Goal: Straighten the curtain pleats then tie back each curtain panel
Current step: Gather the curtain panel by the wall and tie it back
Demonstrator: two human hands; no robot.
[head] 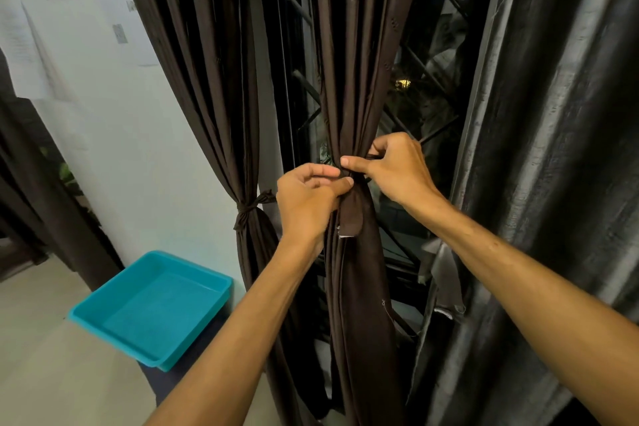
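A dark brown curtain panel (pixel 356 55) hangs at the middle, gathered into a narrow bundle at waist height. A brown tie-back strip (pixel 351 214) wraps that bundle, its loose end hanging below the knot. My left hand (pixel 306 201) pinches the strip at the bundle's left side. My right hand (pixel 394 166) grips the strip at the bundle's right, thumb pressed across the front. To the left, a second brown panel (pixel 207 62) hangs with a knotted tie-back (pixel 250 207) around it.
A grey shiny curtain (pixel 539 166) hangs at the right. Behind the panels is a dark window with a metal grille (pixel 425 79). A turquoise plastic tray (pixel 155 308) sits low at the left beside a white wall (pixel 114 135).
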